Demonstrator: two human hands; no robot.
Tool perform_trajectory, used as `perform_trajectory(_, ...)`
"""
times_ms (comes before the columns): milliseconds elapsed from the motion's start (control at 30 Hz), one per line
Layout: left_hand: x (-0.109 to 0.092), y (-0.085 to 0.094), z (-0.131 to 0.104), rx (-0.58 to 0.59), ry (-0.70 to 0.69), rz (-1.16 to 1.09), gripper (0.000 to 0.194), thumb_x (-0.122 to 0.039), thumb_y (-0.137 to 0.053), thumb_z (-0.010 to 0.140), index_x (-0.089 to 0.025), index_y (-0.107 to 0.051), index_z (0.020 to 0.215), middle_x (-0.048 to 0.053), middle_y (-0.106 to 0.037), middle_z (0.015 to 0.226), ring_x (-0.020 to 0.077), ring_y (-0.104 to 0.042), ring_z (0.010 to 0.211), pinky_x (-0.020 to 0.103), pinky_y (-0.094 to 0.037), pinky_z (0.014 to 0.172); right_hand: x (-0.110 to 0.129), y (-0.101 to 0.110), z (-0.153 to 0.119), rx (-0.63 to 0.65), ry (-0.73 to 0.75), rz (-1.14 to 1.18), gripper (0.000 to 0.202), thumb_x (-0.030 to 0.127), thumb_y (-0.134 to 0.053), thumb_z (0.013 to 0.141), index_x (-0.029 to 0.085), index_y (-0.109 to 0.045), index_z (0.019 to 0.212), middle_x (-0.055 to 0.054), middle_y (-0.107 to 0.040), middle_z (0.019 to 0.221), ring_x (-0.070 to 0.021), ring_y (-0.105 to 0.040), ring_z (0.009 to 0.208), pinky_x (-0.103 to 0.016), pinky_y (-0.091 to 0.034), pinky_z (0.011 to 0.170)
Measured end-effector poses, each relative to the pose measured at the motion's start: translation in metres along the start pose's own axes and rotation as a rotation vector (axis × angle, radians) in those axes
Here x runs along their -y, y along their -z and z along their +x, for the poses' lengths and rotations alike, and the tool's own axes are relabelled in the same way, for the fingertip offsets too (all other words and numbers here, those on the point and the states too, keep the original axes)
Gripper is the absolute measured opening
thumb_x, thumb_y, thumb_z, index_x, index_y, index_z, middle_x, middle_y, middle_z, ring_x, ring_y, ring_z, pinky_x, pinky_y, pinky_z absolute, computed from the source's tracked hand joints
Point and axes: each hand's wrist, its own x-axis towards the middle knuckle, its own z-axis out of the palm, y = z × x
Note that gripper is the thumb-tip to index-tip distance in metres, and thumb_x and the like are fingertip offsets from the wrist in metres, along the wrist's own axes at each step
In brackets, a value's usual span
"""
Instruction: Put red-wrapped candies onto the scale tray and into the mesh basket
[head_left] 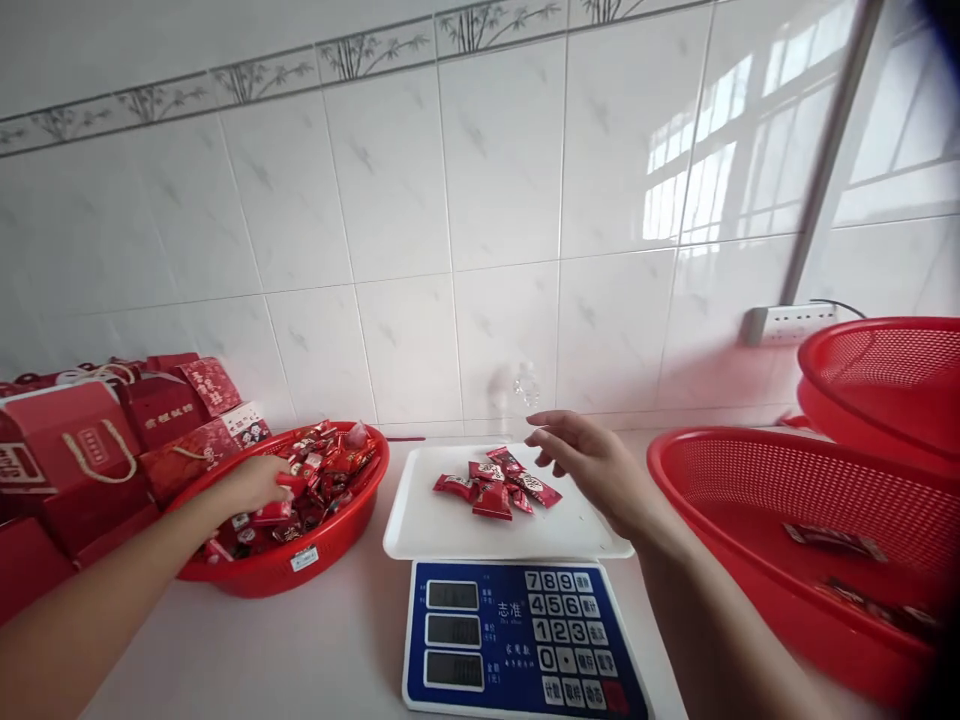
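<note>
My left hand reaches into a red plastic basket filled with red-wrapped candies. Its fingers are curled around a red-wrapped candy at the top of the heap, though the fingertips are partly hidden. My right hand hovers over the right side of the white scale tray. Its fingers are bent and apart, with nothing in them. A small cluster of red-wrapped candies lies on the tray. In front of it is the blue keypad panel of the digital scale.
Red gift boxes with rope handles crowd the left side. On the right, a red basket holds a few dark packets, and another red basket sits behind it. A clear plastic bottle and a power strip are by the tiled wall.
</note>
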Motion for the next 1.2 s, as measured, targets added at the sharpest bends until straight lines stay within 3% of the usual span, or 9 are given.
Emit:
perform_trajectory(100,-0.007,0.02,0.001,-0.122,0.012,-0.017,0.015,-0.034,-0.057,0.065,-0.02,-0.053,0.062,0.004,-0.063,0.066,0.0254,-0.06,0.071,0.03,-0.039,0.062,-0.006,-0.001,0.001,0.034,-0.025,-0.343,0.03,0.033,-0.048,0.084,0.021,-0.057,0.109,-0.006,-0.067,0.089,-0.0173,-0.06,0.073,-0.032,-0.045,0.066)
perform_trajectory(200,-0.039,0.029,-0.003,-0.232,0.035,-0.317,0.031,-0.046,-0.06,0.067,-0.02,-0.061,0.084,0.003,-0.069,0.081,0.0234,-0.062,0.076,0.029,-0.043,0.068,-0.019,-0.003,0.003,0.122,-0.047,-0.637,0.035,0.027,-0.043,0.085,0.02,-0.055,0.117,-0.009,-0.067,0.098,-0.0215,-0.061,0.083,-0.035,-0.044,0.072)
perform_trajectory(333,-0.102,0.018,-0.013,-0.02,-0.002,-0.874,0.046,-0.05,-0.069,0.061,-0.019,-0.062,0.094,0.004,-0.071,0.087,0.019,-0.064,0.069,0.028,-0.047,0.064,-0.033,-0.005,0.004,0.244,-0.063,-0.799,0.037,0.028,-0.043,0.086,0.02,-0.055,0.121,-0.012,-0.064,0.113,-0.0282,-0.056,0.103,-0.039,-0.043,0.079)
perform_trajectory(500,-0.178,-0.008,-0.015,0.091,-0.18,-1.114,0.04,-0.045,-0.072,0.062,-0.014,-0.063,0.086,0.009,-0.07,0.085,0.0176,-0.063,0.07,0.028,-0.048,0.064,-0.031,-0.006,0.006,0.168,-0.036,-0.529,0.036,0.034,-0.048,0.086,0.02,-0.056,0.118,-0.011,-0.066,0.106,-0.0239,-0.061,0.094,-0.038,-0.046,0.079)
perform_trajectory(700,-0.242,-0.026,-0.023,0.187,-0.295,-1.198,0.032,-0.043,-0.066,0.071,-0.017,-0.058,0.088,0.007,-0.067,0.082,0.0183,-0.064,0.07,0.031,-0.051,0.064,-0.027,-0.019,0.004,0.312,-0.023,0.134,0.058,0.041,-0.056,0.083,0.023,-0.037,0.135,-0.011,-0.061,0.117,-0.0175,-0.063,0.087,-0.033,-0.051,0.072)
perform_trajectory(867,-0.255,-0.027,-0.028,0.218,-0.348,-1.179,0.031,-0.047,-0.046,0.085,-0.019,-0.051,0.095,0.006,-0.065,0.086,0.0167,-0.064,0.066,0.033,-0.053,0.063,-0.037,-0.021,0.008,0.185,-0.079,0.125,0.06,0.025,-0.056,0.08,0.024,-0.035,0.136,-0.003,-0.067,0.086,-0.0133,-0.06,0.064,-0.029,-0.049,0.06)
perform_trajectory(933,-0.251,-0.025,-0.026,0.156,-0.35,-1.146,0.029,-0.045,-0.042,0.087,-0.019,-0.052,0.096,0.008,-0.064,0.095,0.0175,-0.064,0.074,0.034,-0.053,0.067,-0.039,-0.018,0.011,0.105,-0.087,0.117,0.062,0.025,-0.055,0.078,0.023,-0.034,0.136,-0.002,-0.067,0.085,-0.0128,-0.058,0.061,-0.029,-0.048,0.057)
perform_trajectory(1100,-0.237,-0.03,-0.014,-0.103,-0.459,-0.894,0.018,-0.026,-0.057,0.079,-0.022,-0.064,0.095,0.007,-0.061,0.104,0.0218,-0.055,0.101,0.037,-0.042,0.091,-0.035,-0.004,0.016,-0.137,-0.099,-0.028,0.06,0.023,-0.052,0.074,0.022,-0.04,0.133,-0.002,-0.066,0.089,-0.0142,-0.057,0.066,-0.03,-0.048,0.063)
perform_trajectory(1200,-0.233,-0.041,-0.009,-0.133,-0.521,-0.781,0.022,-0.017,-0.056,0.076,-0.022,-0.069,0.094,0.008,-0.061,0.101,0.0224,-0.055,0.1,0.037,-0.04,0.094,-0.034,0.001,0.017,-0.222,-0.085,-0.125,0.056,0.025,-0.05,0.074,0.022,-0.045,0.13,-0.002,-0.065,0.089,-0.0157,-0.058,0.071,-0.032,-0.048,0.068)
